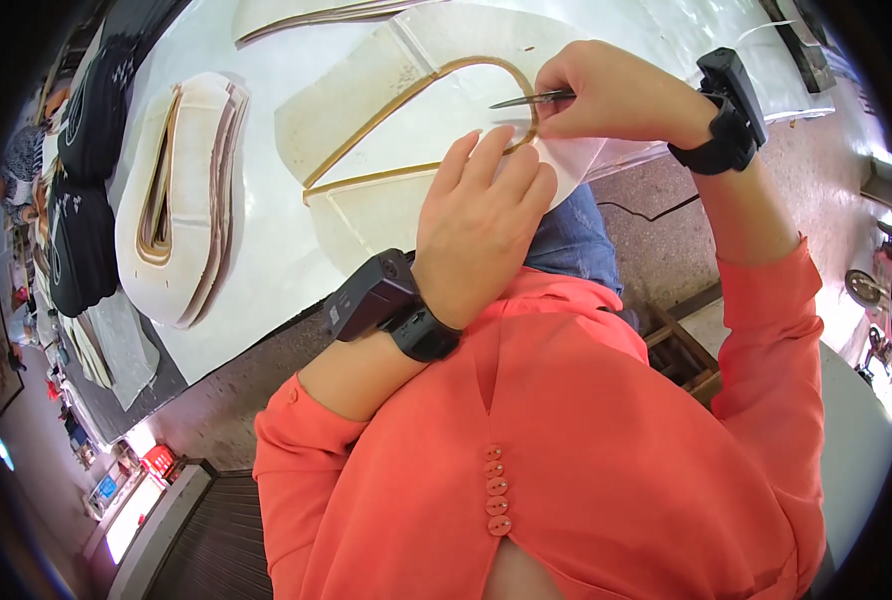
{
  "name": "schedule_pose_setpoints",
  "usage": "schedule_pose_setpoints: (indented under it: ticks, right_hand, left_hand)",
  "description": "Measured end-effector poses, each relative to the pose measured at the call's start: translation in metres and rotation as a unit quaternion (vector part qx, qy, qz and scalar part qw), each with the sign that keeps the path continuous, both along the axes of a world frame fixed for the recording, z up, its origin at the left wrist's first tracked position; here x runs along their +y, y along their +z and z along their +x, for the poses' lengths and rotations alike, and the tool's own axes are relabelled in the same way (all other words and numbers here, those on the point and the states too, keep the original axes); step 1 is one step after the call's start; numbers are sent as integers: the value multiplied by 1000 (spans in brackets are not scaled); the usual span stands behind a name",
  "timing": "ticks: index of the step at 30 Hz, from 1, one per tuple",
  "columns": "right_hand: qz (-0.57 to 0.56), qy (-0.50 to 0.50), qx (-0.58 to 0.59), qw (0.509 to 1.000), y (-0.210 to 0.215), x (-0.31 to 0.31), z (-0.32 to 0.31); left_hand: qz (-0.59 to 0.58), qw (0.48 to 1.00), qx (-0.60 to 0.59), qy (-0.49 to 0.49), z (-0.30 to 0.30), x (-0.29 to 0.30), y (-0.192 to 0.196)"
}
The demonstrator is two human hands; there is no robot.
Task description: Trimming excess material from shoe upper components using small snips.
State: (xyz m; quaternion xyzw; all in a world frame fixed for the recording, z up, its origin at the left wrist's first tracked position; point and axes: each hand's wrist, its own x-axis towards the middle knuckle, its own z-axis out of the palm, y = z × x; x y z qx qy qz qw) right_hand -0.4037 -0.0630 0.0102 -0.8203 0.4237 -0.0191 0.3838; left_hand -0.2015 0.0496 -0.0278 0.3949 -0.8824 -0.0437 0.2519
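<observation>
A pale, flat U-shaped piece (351, 115) with a brown-edged inner opening lies on the white-covered table (256, 290). My left hand (491, 215) rests palm down on its near side, fingers stretched out, the fingertips at the brown edging (381, 183). At the rounded end of the opening, my right hand (601, 95) is closed round small, pointed metal scissors (526, 100). Their tip points left over the opening, and the handles are mostly hidden in my fist. Whether the blades touch the piece I cannot tell.
A stack of similar pale U-shaped pieces (211, 190) lies to the left. Beyond it are dark folded cloth bundles (86, 220) at the table's left edge. More pale layers (316, 15) lie at the far side. A thin black cord (656, 217) runs over the floor at right.
</observation>
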Motion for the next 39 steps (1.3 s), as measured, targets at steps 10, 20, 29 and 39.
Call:
schedule_pose_setpoints:
  ticks: [10, 20, 29, 39]
  right_hand:
    - [-9, -9, -43, 999, -3, -7, -4]
    - [27, -92, -31, 995, 1, 41, 18]
    - [-2, -24, 26, 999, 2, 17, 16]
    - [-4, -27, 0, 1000, 9, 24, 16]
  left_hand:
    - [27, 999, 18, 3, -2, -2, 0]
    - [37, 998, -26, -43, 32, 4, 12]
    - [61, 998, 15, -32, 27, 6, 10]
    - [39, 997, -25, -60, 38, 2, 16]
